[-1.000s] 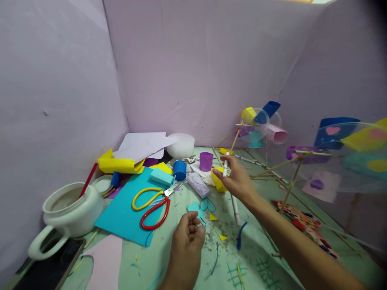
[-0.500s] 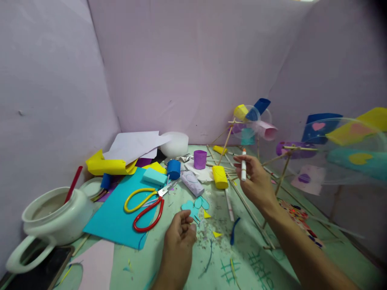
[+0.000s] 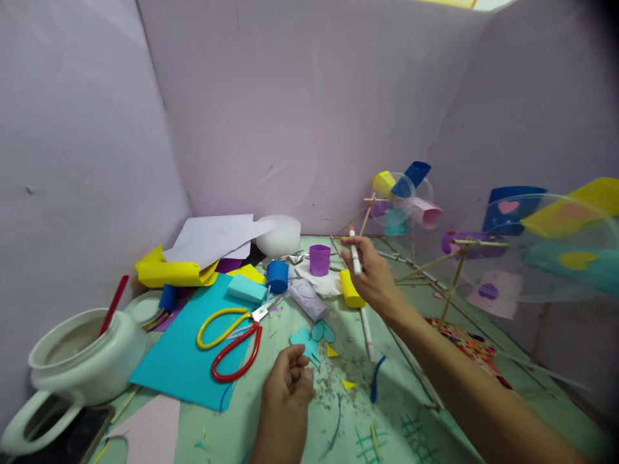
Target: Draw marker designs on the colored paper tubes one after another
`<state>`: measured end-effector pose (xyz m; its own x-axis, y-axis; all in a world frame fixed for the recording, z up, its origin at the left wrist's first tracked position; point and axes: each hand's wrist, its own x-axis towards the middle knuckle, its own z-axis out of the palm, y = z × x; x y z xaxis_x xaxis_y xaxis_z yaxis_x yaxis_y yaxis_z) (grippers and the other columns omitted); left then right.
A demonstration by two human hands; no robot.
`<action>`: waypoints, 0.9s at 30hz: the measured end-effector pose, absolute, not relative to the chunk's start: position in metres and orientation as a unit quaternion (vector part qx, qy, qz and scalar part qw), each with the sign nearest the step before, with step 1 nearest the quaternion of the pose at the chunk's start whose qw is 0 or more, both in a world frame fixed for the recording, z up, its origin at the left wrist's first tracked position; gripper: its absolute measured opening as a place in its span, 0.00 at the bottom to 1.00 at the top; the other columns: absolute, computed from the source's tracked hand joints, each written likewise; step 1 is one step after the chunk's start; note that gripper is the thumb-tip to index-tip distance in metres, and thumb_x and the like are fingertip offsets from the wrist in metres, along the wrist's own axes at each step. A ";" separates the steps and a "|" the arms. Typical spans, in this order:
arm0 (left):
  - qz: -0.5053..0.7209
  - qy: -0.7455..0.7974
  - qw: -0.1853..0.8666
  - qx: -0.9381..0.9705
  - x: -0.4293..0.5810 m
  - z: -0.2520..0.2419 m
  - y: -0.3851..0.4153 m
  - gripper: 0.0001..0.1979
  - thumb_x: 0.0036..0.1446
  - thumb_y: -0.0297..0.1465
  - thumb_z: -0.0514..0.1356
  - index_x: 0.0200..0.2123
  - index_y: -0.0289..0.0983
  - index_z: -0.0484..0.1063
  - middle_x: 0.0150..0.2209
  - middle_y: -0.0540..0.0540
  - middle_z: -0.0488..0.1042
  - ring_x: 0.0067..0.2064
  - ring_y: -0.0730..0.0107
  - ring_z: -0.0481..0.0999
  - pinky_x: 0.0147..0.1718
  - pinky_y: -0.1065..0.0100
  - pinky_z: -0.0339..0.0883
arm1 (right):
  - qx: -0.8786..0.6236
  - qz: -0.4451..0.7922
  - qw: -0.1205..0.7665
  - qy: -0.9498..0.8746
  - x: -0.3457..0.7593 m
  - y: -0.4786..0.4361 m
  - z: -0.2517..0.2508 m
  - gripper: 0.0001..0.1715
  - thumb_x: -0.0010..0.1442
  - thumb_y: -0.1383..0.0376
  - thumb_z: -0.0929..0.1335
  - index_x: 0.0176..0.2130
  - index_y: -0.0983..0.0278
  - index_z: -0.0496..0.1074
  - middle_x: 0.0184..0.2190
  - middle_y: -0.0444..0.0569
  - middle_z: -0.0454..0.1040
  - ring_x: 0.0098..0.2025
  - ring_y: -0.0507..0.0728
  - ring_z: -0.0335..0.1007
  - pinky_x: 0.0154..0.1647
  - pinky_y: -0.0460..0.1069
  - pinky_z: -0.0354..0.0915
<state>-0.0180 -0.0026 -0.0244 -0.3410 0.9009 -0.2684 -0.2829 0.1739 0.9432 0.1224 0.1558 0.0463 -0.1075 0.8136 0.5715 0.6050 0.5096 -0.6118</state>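
A white marker pen with an orange end [image 3: 355, 259] is pinched upright in my right hand [image 3: 372, 274], raised over the table in front of a yellow paper tube [image 3: 351, 290]. My left hand [image 3: 289, 386] rests on the table, its fingers curled in and nothing visible in them. Just beyond its fingertips lie a teal paper flower [image 3: 304, 338] and teal heart-shaped cutouts [image 3: 323, 331]. Scissors with one yellow and one red handle [image 3: 256, 317] lie left of that hand, partly on a teal sheet [image 3: 178, 364]. A patterned lilac paper tube [image 3: 308, 300] lies behind the flower.
To the left stands a white pot [image 3: 91, 361] holding a red stick, over a dark phone [image 3: 80, 435]. Paper-bladed wheels on stick frames [image 3: 454, 283] occupy the right side. Blue [image 3: 277, 277] and purple [image 3: 320, 261] paper tubes stand near the back. Paper scraps [image 3: 348, 385] litter the front.
My right hand has moved left with the marker pen, and now partly covers the yellow tube. My left hand stays almost where it was. The view has tilted up slightly.
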 end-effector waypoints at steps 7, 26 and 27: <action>0.593 0.581 0.490 0.265 -0.013 -0.035 -0.002 0.18 0.41 0.35 0.62 0.38 0.35 0.72 0.34 0.42 0.72 0.33 0.64 0.72 0.27 0.68 0.64 | -0.465 0.121 0.367 -0.796 0.069 0.191 0.058 0.13 0.60 0.68 0.59 0.45 0.62 0.64 0.38 0.52 0.77 0.38 0.59 0.73 0.38 0.51 0.64; 0.629 0.547 0.502 0.232 -0.023 -0.034 0.003 0.18 0.41 0.36 0.64 0.37 0.34 0.71 0.32 0.43 0.73 0.29 0.67 0.72 0.25 0.69 0.65 | -0.351 0.202 0.199 -0.893 0.000 0.227 0.053 0.12 0.48 0.75 0.65 0.34 0.62 0.66 0.26 0.44 0.69 0.29 0.53 0.64 0.28 0.45 0.58; 0.638 0.544 0.497 0.226 -0.027 -0.031 0.005 0.19 0.41 0.37 0.64 0.37 0.34 0.71 0.32 0.43 0.73 0.29 0.68 0.72 0.25 0.69 0.65 | -0.342 0.210 0.209 -0.892 0.007 0.222 0.061 0.11 0.48 0.75 0.64 0.34 0.62 0.66 0.25 0.43 0.68 0.28 0.53 0.63 0.27 0.44 0.58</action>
<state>-0.0267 0.0046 -0.0310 -0.4040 0.8795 -0.2516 -0.3873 0.0847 0.9181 0.0067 0.2215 0.0607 -0.6789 0.6975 0.2293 0.5223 0.6783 -0.5168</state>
